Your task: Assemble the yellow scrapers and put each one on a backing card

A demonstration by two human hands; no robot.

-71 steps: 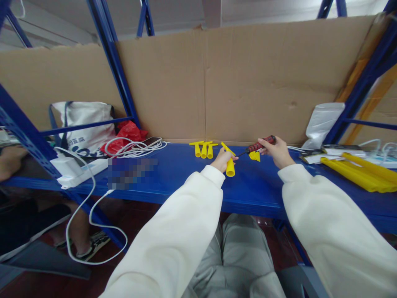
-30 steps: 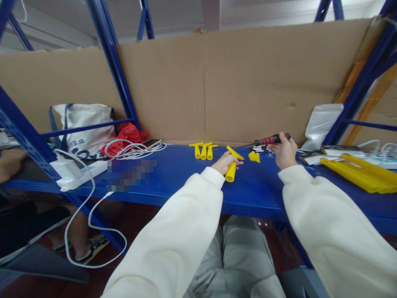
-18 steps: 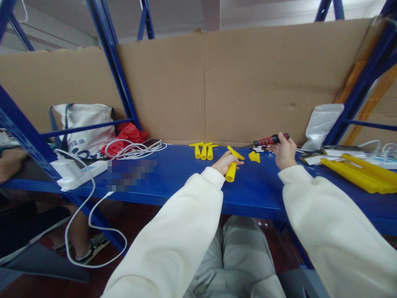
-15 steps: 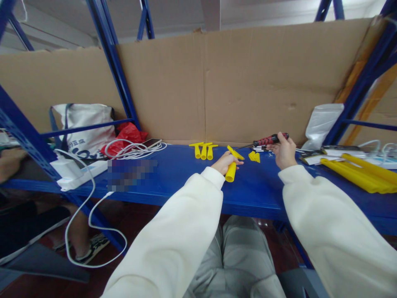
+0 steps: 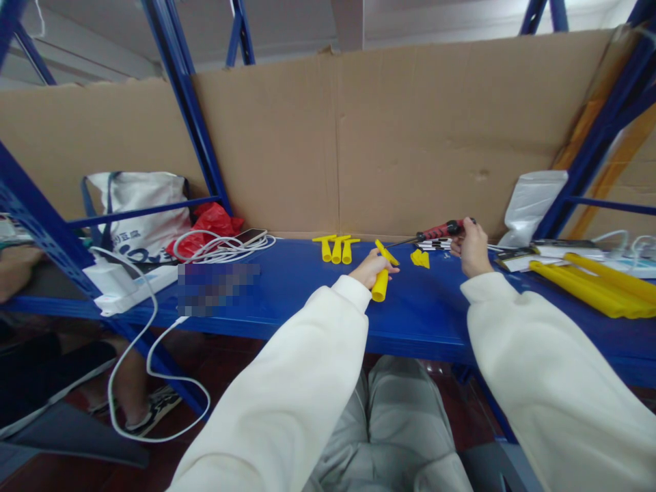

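Note:
My left hand [image 5: 370, 268] is closed around a yellow T-shaped plastic piece [image 5: 380, 285], whose round tube end points toward me. In my right hand [image 5: 472, 247] is a screwdriver [image 5: 435, 232] with a red and black handle, gripped near the handle's end. Its shaft runs left and its tip meets the flat cross part of the yellow piece; the exact contact is too small to make out. Three similar yellow T-shaped pieces [image 5: 337, 250] lie side by side farther back. Small flat yellow parts [image 5: 420, 258] rest between my hands.
Long yellow tubes [image 5: 589, 287] lie at the right on the blue shelf [image 5: 307, 301]. A white pouch [image 5: 530, 205] leans behind them. Leftward are coiled white cable [image 5: 220, 247], a red bag [image 5: 215, 222], a cloth bag [image 5: 138, 212] and a power strip [image 5: 133, 290]. Cardboard [image 5: 410, 137] stands behind.
The fingers of my right hand have shifted slightly on the screwdriver's handle, and the handle looks turned. My left hand and the yellow piece have barely moved.

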